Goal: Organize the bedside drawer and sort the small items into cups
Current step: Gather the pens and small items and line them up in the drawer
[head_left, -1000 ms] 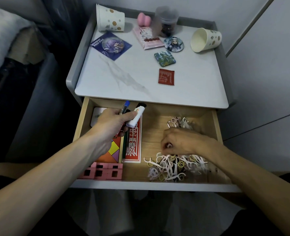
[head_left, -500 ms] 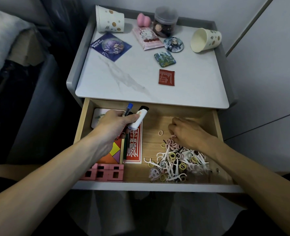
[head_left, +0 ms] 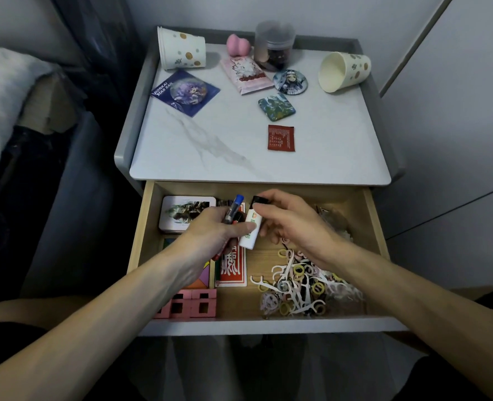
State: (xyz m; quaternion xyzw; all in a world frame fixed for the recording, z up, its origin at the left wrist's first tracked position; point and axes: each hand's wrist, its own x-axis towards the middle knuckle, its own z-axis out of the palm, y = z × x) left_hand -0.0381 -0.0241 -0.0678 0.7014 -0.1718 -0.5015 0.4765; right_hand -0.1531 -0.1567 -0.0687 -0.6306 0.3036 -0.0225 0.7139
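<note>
Tube (head_left: 250, 230), over the 12 o'clock half of the drawer (head_left: 268, 326), sits gripped with a pen (head_left: 234, 208) in my left hand (head_left: 215, 235), long axis running 7 to 1 o'clock, while my right hand (head_left: 296, 224), just at 3 o'clock, pinches its black cap end, ready to take it.

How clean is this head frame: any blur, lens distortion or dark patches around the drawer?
Head view: the wide-angle lens bows the nightstand edges; the plastic jar at the back is smeared, but the left hand, right hand and the white tube between them are sharp; the light is dim, the bedside margin near-black; no glare.
</note>
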